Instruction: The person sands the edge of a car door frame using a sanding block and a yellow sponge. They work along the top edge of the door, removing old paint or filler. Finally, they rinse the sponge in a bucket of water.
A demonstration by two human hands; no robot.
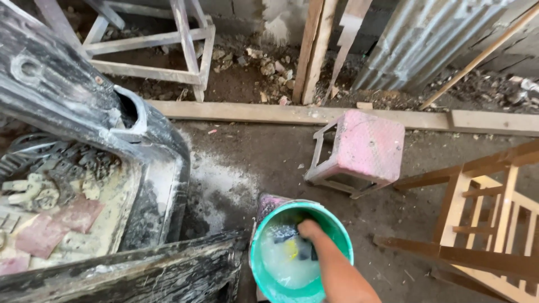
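Concrete floor (264, 151), dusty, streaked with white powder; dirt and rubble strip beyond a long wooden plank (292, 114) laid across the far edge. Corrugated metal sheet (418, 42) leans against the wall, upper right.

Round green plastic bucket (301, 252) stands on the floor at bottom centre, just beside a black, sanded car bumper panel (84, 106) coated in pale filler dust. Bucket holds cloudy water.

Right hand (310, 231) reaches down into the bucket from lower right, forearm crossing the near rim. Fingers are curled at the water surface over a dark rectangular piece (287, 233) with a yellow patch beside it; whether the hand actually grips it cannot be told, as the water blurs the contact. Left hand not in view.

Pink plastic stool (359, 154), dust-speckled, lies tipped on its side behind the bucket, well apart from it. Unpainted wooden frame (483, 219) at right. Reddish sanding sheets (56, 224) rest on the panel at left.
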